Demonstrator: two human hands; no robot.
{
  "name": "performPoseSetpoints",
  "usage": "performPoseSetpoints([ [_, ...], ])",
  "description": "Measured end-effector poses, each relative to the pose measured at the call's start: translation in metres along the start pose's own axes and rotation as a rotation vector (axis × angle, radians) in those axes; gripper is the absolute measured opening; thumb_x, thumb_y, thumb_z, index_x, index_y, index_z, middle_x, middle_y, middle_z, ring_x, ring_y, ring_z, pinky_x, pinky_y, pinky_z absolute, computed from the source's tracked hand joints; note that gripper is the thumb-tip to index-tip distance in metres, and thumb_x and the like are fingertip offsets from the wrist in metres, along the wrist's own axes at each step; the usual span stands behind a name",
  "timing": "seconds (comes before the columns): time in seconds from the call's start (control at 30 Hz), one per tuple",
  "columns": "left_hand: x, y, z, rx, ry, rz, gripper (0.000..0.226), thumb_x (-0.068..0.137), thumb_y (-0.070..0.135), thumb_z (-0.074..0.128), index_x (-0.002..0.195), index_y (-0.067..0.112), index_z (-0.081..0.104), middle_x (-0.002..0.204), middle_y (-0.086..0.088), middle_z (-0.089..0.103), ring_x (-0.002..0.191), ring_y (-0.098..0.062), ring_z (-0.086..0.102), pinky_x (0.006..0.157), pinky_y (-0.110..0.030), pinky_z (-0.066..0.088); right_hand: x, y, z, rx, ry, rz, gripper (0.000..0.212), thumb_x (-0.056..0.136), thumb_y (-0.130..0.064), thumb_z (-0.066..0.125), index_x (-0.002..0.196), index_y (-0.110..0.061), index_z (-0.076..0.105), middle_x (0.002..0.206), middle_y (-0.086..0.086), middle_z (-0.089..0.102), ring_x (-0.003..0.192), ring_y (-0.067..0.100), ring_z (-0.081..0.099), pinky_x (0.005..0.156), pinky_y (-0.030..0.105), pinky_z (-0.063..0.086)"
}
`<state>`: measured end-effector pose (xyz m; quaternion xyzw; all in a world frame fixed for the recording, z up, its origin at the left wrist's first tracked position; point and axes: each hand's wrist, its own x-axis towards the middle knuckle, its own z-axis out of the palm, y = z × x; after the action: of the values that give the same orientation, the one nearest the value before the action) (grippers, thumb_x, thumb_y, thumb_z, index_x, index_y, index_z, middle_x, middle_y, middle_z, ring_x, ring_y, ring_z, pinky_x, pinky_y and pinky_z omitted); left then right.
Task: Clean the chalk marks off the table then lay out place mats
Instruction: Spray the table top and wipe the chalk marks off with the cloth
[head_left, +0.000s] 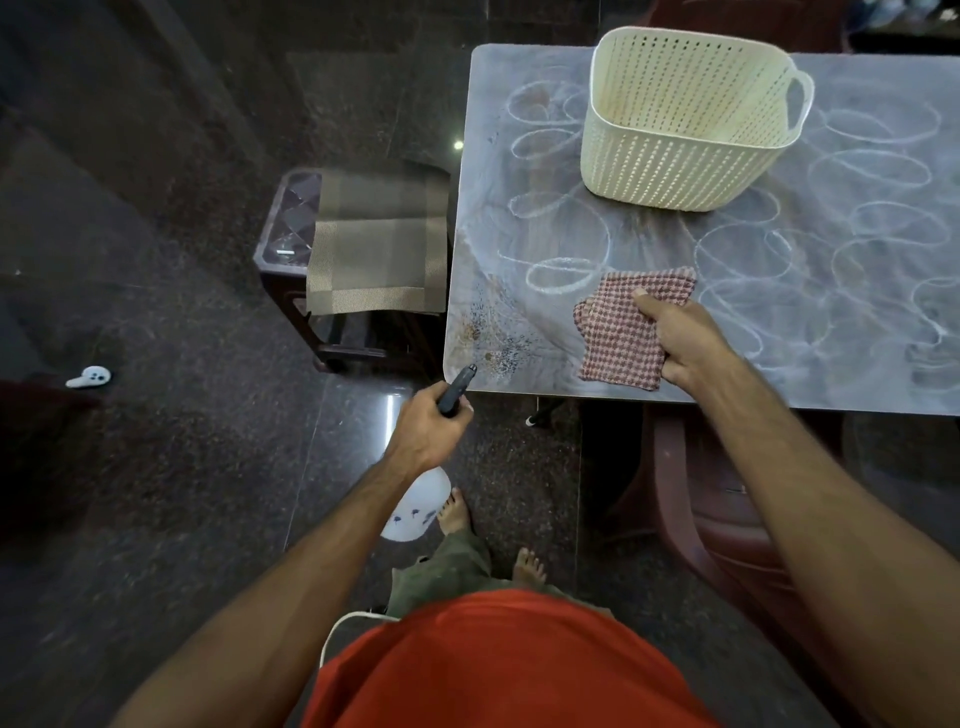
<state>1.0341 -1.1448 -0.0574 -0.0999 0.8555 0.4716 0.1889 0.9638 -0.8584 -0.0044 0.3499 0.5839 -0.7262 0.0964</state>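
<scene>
Left hand (428, 426) gripped a spray bottle (457, 389) aimed at the worktop (519, 338) corner; right hand (680, 343) pinched the checked cloth (618, 332) among chalk marks (561, 270). Overspray risked wetting the place mats (379, 244) on the nearby stool, and wiping might have knocked the basket (685, 119).

Colours and patterns recorded

Table (857, 364) was grey with white looped chalk marks (558, 273); cloth (623, 332) red-and-white checked; basket (680, 156) cream, perforated in rows; place mats (379, 249) at centre left brown with paler woven borders; floor (156, 208) dark speckled.
</scene>
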Motion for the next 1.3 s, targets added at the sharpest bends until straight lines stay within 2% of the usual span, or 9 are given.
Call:
performPoseSetpoints([
  [0.1,0.006,0.012,-0.004,-0.023,0.055,0.010,0.007,0.092,0.022,0.063,0.091,0.015,0.062,0.062,-0.003,0.055,0.040,-0.010,0.049,0.044,-0.027,0.048,-0.002,0.005,-0.010,-0.010,0.015,0.009,0.011,0.097,-0.016,0.062,0.092,-0.007,0.067,0.081,0.004,0.076,0.073,0.019,0.075,0.058,0.034,0.059],
  [0.2,0.022,0.031,-0.014,0.003,0.095,0.020,0.006,0.090,0.020,0.063,0.084,0.020,0.061,0.066,-0.003,0.059,0.045,-0.016,0.054,0.050,-0.032,0.053,-0.002,0.008,-0.015,-0.017,0.022,0.012,0.012,0.097,-0.017,0.062,0.091,-0.008,0.067,0.076,0.002,0.076,0.071,0.018,0.074,0.057,0.033,0.059],
  [0.33,0.049,0.059,-0.028,0.122,0.085,0.041,0.012,0.086,0.023,0.064,0.076,0.024,0.057,0.063,0.002,0.059,0.049,-0.013,0.055,0.049,-0.023,0.045,-0.002,0.007,-0.012,-0.013,0.024,0.017,0.011,0.096,-0.017,0.063,0.092,-0.008,0.067,0.077,0.002,0.076,0.072,0.019,0.075,0.056,0.033,0.059],
  [0.5,0.079,0.081,-0.042,0.114,0.071,0.043,0.009,0.091,0.023,0.062,0.097,0.016,0.060,0.066,0.001,0.060,0.048,-0.016,0.056,0.053,-0.027,0.050,0.000,0.006,-0.006,0.001,0.035,0.030,0.010,0.096,-0.015,0.062,0.093,-0.007,0.067,0.080,0.004,0.077,0.071,0.019,0.075,0.053,0.032,0.058],
  [0.7,0.113,0.093,-0.057,0.091,0.106,0.039,0.018,0.094,0.023,0.059,0.110,0.016,0.061,0.054,0.004,0.054,0.029,-0.004,0.050,0.035,-0.014,0.038,0.008,0.005,0.000,0.026,0.069,0.035,0.010,0.097,-0.015,0.061,0.092,-0.008,0.066,0.074,0.001,0.076,0.067,0.017,0.074,0.050,0.031,0.057],
  [0.9,0.136,0.113,-0.050,0.207,-0.093,0.065,0.014,0.092,0.024,0.063,0.086,0.014,0.058,0.062,0.002,0.052,0.045,-0.012,0.049,0.042,-0.023,0.044,0.015,0.007,0.002,0.038,0.112,0.040,0.010,0.097,-0.016,0.062,0.093,-0.008,0.067,0.076,0.002,0.076,0.069,0.019,0.075,0.052,0.032,0.058],
  [1.0,0.135,0.123,-0.035,0.246,-0.241,0.103,0.013,0.093,0.022,0.063,0.096,0.010,0.058,0.072,-0.004,0.055,0.056,-0.016,0.053,0.052,-0.030,0.056,0.015,0.007,-0.002,0.053,0.139,0.036,0.011,0.097,-0.016,0.061,0.092,-0.008,0.067,0.076,0.001,0.076,0.069,0.018,0.075,0.052,0.031,0.058],
  [1.17,0.129,0.134,-0.011,0.306,-0.308,0.211,0.017,0.092,0.022,0.062,0.080,0.014,0.053,0.062,0.000,0.045,0.050,-0.015,0.046,0.052,-0.030,0.050,0.014,0.006,-0.017,0.073,0.219,0.028,0.010,0.097,-0.016,0.063,0.091,-0.008,0.067,0.077,0.001,0.076,0.069,0.017,0.074,0.051,0.031,0.057],
  [1.3,0.124,0.135,-0.002,0.350,-0.338,0.203,0.023,0.093,0.021,0.060,0.073,0.014,0.050,0.061,0.000,0.042,0.051,-0.017,0.044,0.054,-0.033,0.047,0.015,0.006,-0.030,0.068,0.242,0.026,0.010,0.096,-0.017,0.063,0.091,-0.009,0.067,0.075,0.000,0.076,0.069,0.017,0.074,0.050,0.030,0.057],
])
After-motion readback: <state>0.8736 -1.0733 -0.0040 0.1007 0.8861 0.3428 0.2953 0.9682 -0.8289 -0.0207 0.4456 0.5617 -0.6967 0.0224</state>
